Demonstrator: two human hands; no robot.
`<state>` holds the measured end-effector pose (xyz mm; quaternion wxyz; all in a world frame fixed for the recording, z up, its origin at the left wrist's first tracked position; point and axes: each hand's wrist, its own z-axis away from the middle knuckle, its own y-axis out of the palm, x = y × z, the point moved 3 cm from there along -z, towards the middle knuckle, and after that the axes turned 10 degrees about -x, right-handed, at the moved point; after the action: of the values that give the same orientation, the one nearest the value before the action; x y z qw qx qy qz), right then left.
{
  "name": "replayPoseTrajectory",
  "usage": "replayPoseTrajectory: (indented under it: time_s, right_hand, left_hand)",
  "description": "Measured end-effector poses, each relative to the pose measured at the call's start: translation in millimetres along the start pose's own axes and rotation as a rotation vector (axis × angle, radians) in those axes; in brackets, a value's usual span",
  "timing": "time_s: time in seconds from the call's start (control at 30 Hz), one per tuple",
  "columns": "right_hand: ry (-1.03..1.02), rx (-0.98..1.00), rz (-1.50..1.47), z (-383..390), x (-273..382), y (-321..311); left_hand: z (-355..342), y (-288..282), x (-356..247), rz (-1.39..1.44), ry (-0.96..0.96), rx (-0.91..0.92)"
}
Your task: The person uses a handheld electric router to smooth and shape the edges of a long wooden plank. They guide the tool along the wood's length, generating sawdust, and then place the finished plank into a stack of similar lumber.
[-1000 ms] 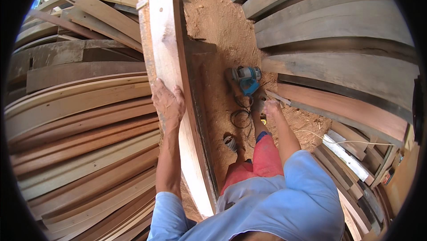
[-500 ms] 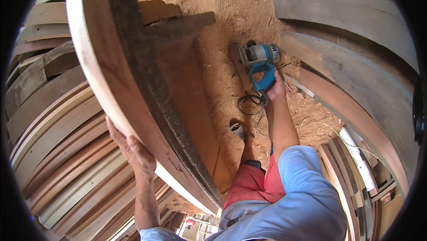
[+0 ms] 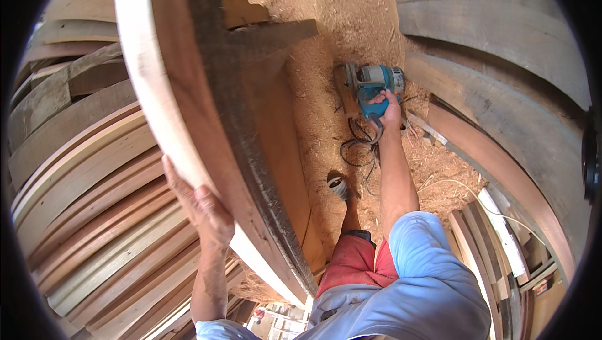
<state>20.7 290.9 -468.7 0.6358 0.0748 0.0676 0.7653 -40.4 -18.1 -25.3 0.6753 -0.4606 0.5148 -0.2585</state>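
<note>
My left hand [image 3: 207,211] lies against the pale edge [image 3: 162,89] of a long, thick wooden plank that stands on its side, its fingers stretched out along the wood and the thumb apart. To the right, my right hand [image 3: 390,109] is closed round the loop handle of a blue and silver electric hand planer [image 3: 379,76], with fingertips showing through the loop. The planer is over the sawdust-covered ground, its long flat sole toward the plank. A dark cord [image 3: 357,155] trails in loops below the handle.
Stacked boards [image 3: 106,214] fill the left side. Large grey planks [image 3: 483,7] lie along the right, with offcuts [image 3: 495,233] lower down. My foot [image 3: 338,186] stands in shavings beside the plank. A thin pale cable [image 3: 458,181] crosses the ground at right.
My right hand has closed further round the planer's handle, with fingers now through its loop. The whole view has shifted slightly. My left hand stays against the plank.
</note>
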Motion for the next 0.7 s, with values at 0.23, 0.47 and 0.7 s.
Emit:
replayPoseTrajectory:
  time_s: [0.23,0.47,0.7]
  right_hand:
    - [-0.172,0.103,0.29,132,-27,90]
    - [-0.362,0.331,0.437,290,-29,148]
    - [-0.71,0.62,0.553,403,-28,220]
  left_hand:
    - [0,-2,17,-0.142,0.132,-0.076]
    - [-2,-13,8,-0.153,0.108,-0.12]
    - [-2,-8,8,-0.131,0.032,-0.159]
